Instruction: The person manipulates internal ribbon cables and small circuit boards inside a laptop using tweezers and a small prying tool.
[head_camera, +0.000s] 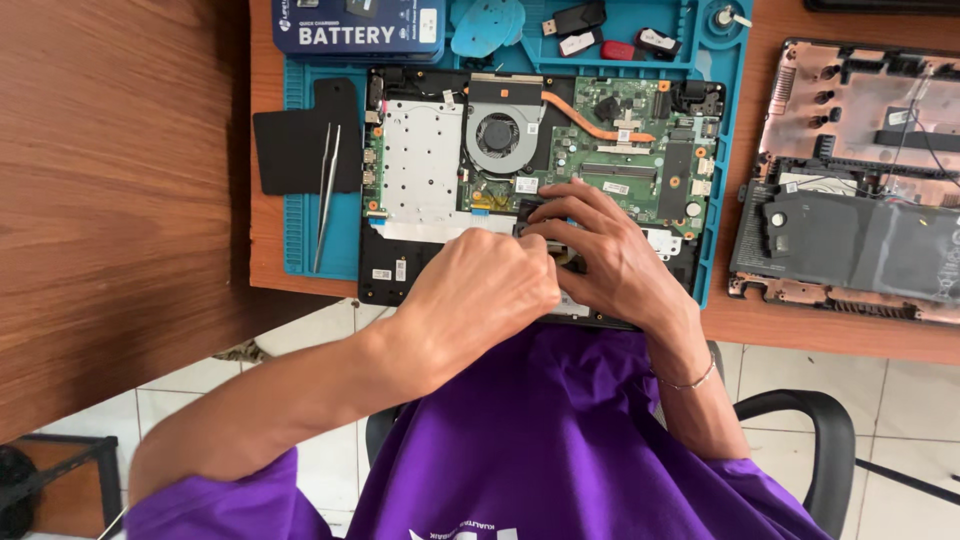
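An opened laptop (430, 160) lies on a blue work mat (300, 240), with its green board (620, 150), round fan (498, 135) and silver plate bare. My left hand (485, 285) is curled into a fist over the laptop's front edge, its fingertips hidden against my right hand. My right hand (615, 255), with a thin bracelet at the wrist, rests spread on the lower middle of the board. Its fingertips touch a small dark part (530, 208). Whatever lies between the two hands is hidden.
Tweezers (326, 190) and a black pad (295, 150) lie on the mat's left side. A blue battery box (360, 28) and small USB sticks (600, 35) sit at the back. The laptop's removed bottom cover (850, 180) lies to the right. A chair arm (810, 410) is below.
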